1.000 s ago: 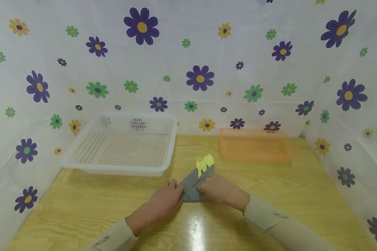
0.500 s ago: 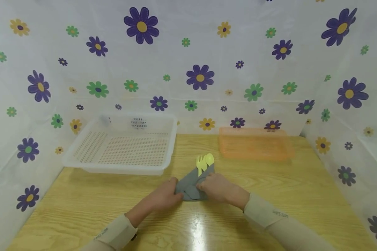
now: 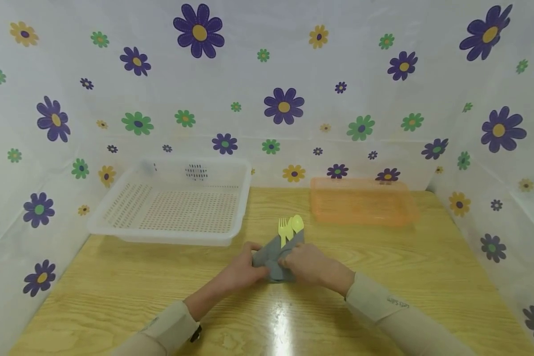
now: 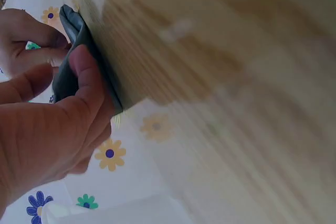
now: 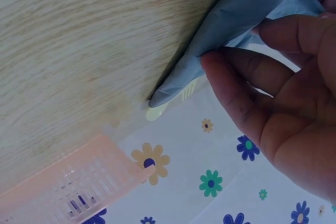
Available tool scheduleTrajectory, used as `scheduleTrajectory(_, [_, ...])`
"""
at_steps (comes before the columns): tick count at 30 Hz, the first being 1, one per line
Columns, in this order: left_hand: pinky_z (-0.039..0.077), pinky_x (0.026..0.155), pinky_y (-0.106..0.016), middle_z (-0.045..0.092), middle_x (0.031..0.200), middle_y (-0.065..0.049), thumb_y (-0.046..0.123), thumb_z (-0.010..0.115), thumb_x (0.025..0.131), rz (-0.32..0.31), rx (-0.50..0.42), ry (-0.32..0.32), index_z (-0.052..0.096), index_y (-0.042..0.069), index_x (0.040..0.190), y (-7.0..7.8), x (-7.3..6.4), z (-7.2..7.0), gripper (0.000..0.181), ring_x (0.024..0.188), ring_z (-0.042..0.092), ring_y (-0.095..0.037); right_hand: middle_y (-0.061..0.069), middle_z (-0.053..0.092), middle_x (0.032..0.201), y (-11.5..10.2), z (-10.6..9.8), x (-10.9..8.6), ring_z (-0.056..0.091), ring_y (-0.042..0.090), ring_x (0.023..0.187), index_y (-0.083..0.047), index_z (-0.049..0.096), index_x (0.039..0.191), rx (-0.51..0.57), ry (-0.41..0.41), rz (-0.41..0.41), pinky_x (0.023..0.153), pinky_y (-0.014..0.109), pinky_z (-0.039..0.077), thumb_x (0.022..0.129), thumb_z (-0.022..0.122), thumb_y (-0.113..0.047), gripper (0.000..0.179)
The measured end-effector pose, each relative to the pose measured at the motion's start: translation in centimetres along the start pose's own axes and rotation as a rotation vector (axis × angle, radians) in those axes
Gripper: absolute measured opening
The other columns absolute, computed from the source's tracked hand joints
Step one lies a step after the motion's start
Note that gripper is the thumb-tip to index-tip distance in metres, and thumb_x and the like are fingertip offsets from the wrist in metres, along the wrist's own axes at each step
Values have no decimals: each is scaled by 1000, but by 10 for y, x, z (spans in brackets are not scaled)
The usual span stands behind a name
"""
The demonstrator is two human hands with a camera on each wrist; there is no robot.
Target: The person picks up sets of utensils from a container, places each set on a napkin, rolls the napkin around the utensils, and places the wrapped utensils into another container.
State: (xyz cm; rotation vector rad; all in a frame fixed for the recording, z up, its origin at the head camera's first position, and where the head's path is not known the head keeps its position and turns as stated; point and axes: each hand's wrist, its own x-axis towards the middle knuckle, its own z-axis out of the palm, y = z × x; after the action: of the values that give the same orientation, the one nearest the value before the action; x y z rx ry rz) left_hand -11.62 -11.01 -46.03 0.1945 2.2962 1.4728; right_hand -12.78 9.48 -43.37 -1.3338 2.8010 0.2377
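A grey cloth napkin (image 3: 272, 262) lies folded on the wooden table, wrapped round yellow cutlery. A fork (image 3: 283, 230), a spoon (image 3: 297, 224) and a partly hidden yellow piece (image 3: 289, 229) between them stick out of its far end; their lower parts are covered. My left hand (image 3: 244, 271) grips the napkin's left side, thumb on top and fingers along the outer edge. With curled fingers my right hand (image 3: 309, 263) pinches the folded cloth on the right side. In the right wrist view the napkin (image 5: 236, 19) bulges up in a soft roll beside the fingertips (image 5: 212, 61).
A white perforated basket (image 3: 238, 217) stands at the back left of the table (image 3: 360, 316). At the back right is a translucent orange basket (image 3: 360, 217). Sheeting (image 3: 244, 84) printed with flowers hangs behind and on both sides.
My left hand first spread to the napkin's left edge, then moved right and slightly away from me, bringing that edge inward. The right hand keeps nearly the same place on the cloth.
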Motion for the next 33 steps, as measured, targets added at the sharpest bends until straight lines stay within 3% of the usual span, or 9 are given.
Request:
scheduleTrajectory(2, [48, 59, -28, 58, 84, -15, 7, 66, 80, -43, -117, 16, 28, -5, 139, 1, 0, 2, 72, 65, 57, -16, -2, 67, 71, 0, 0, 0, 56, 15, 67, -17, 72, 97, 2, 1, 0, 68, 32, 46, 81, 74, -8, 18])
scheduleTrajectory(6, [50, 56, -24, 59, 80, -10, 2, 63, 82, -143, -413, -33, 31, -11, 135, 3, -4, 3, 63, 60, 55, -12, -2, 68, 71, -2, 0, 0, 59, 17, 70, -18, 72, 97, -8, 18, -5, 68, 31, 47, 82, 73, -8, 18])
scheduleTrajectory(8, [49, 53, -24, 57, 72, -6, 3, 62, 85, -175, -483, -70, 29, -13, 134, 4, -6, 3, 61, 55, 53, -10, -1, 68, 72, -2, 0, 0, 61, 17, 72, -18, 73, 99, -14, 20, -2, 68, 31, 48, 83, 72, -8, 19])
scheduleTrajectory(12, [49, 54, -24, 60, 71, -5, 15, 61, 93, -156, -293, -152, 46, -16, 122, 5, -10, 1, 45, 54, 54, -9, 0, 69, 75, -2, -1, 1, 60, 17, 71, -18, 74, 105, 2, -1, 14, 68, 32, 48, 84, 71, -9, 23])
scheduleTrajectory(16, [45, 52, -24, 58, 70, -5, 22, 61, 95, -112, -79, -161, 58, -2, 92, 3, -9, 0, 24, 55, 51, -11, -1, 70, 76, -2, -2, 1, 59, 15, 70, -17, 74, 108, 12, -15, 16, 68, 31, 48, 88, 69, -8, 23])
scheduleTrajectory(20, [40, 49, -25, 53, 67, -5, 20, 64, 89, -65, -8, -51, 51, 0, 93, 2, -1, 5, 24, 53, 47, -13, 0, 70, 77, -4, -2, 2, 59, 16, 71, -18, 74, 106, 19, -23, 27, 67, 31, 47, 88, 68, -8, 21])
scheduleTrajectory(24, [44, 50, -25, 56, 75, -7, 16, 66, 86, -76, -46, -5, 50, -2, 101, 4, 5, 9, 29, 57, 51, -14, 0, 70, 78, -4, -1, 2, 59, 18, 71, -18, 74, 104, 41, -12, 32, 64, 32, 47, 87, 68, -8, 21])
scheduleTrajectory(27, [46, 48, -25, 54, 67, -5, 15, 65, 85, -103, -47, -24, 54, 1, 88, 7, 4, 10, 18, 53, 49, -13, 0, 70, 77, -3, 1, 2, 60, 18, 71, -17, 74, 98, 53, 24, 23, 64, 32, 48, 87, 69, -7, 16])
scheduleTrajectory(33, [43, 44, -22, 46, 49, 4, 20, 65, 85, -36, 190, -21, 49, 14, 59, 7, 5, 12, 32, 43, 47, -9, -1, 63, 67, 1, 6, 0, 59, 18, 65, -17, 65, 77, 78, 123, 18, 60, 33, 48, 87, 70, -8, 13])
